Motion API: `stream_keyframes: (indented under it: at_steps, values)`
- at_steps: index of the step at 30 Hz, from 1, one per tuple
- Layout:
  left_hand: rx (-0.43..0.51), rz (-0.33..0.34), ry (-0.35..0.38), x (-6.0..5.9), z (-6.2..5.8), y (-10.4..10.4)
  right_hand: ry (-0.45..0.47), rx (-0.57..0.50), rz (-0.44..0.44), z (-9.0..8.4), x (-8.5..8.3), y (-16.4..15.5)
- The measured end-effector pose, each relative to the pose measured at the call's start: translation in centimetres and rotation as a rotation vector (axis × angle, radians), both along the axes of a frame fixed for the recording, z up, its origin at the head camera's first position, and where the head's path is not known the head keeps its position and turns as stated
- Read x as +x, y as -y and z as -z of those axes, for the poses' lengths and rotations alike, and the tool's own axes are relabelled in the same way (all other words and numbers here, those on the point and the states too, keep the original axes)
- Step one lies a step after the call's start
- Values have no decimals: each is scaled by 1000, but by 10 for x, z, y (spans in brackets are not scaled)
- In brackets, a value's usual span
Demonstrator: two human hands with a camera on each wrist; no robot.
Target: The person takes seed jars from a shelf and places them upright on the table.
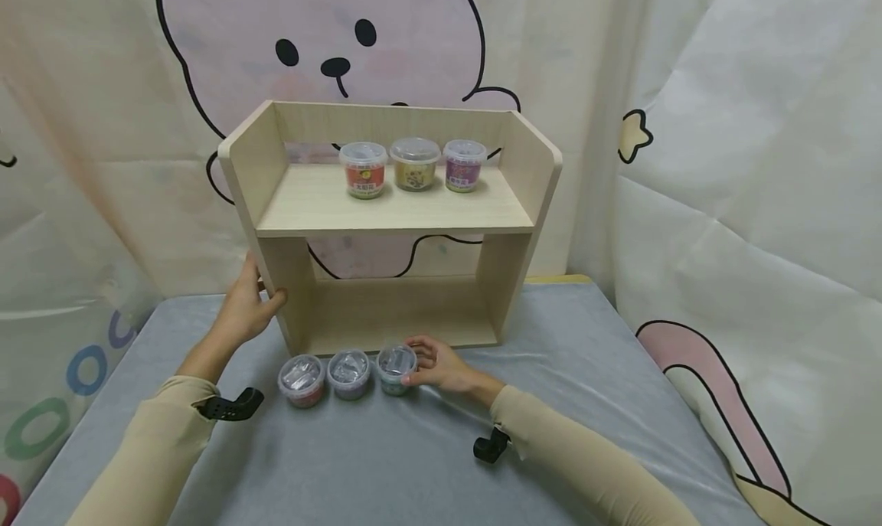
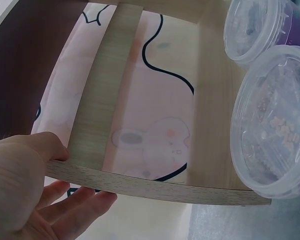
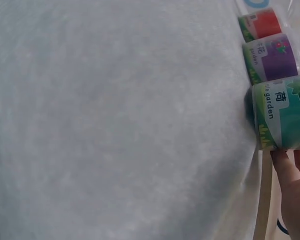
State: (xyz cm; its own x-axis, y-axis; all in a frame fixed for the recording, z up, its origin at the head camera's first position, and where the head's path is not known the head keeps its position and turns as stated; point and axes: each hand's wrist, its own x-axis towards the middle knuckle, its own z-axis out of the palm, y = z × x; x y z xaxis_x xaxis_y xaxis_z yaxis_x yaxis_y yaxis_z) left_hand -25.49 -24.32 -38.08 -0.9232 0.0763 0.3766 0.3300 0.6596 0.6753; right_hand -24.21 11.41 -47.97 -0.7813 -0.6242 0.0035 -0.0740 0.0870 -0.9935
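My left hand (image 1: 244, 308) grips the left side panel of a light wooden two-tier shelf (image 1: 396, 221). In the left wrist view its thumb lies on one face of the panel and the fingers pass around the edge. On the cloth before the shelf stand three lidded plastic tubs in a row. My right hand (image 1: 444, 369) holds the rightmost, a green-labelled tub (image 1: 396, 373), thumb in front and fingers behind. Next to it is a purple-labelled tub (image 3: 271, 59), and the red-labelled tub (image 1: 302, 380) stands farthest left. Their lids are on.
On the upper tier stand three more lidded tubs: an orange-red one (image 1: 365, 175), a yellow one (image 1: 415, 170) and a purple one (image 1: 464, 170). A grey-blue cloth (image 1: 331, 465) covers the table. Printed curtains (image 1: 744, 189) hang behind and at both sides.
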Motion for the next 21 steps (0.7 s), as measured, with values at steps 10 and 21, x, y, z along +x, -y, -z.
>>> stream_keyframes:
  at_steps: [10, 21]
  values:
    - [1, 14, -25, 1, -2, 1, 18, 5, -3, 0, 0, 4]
    - [8, 18, -28, -1, 0, 1, 31, 9, -42, 6, -2, 3]
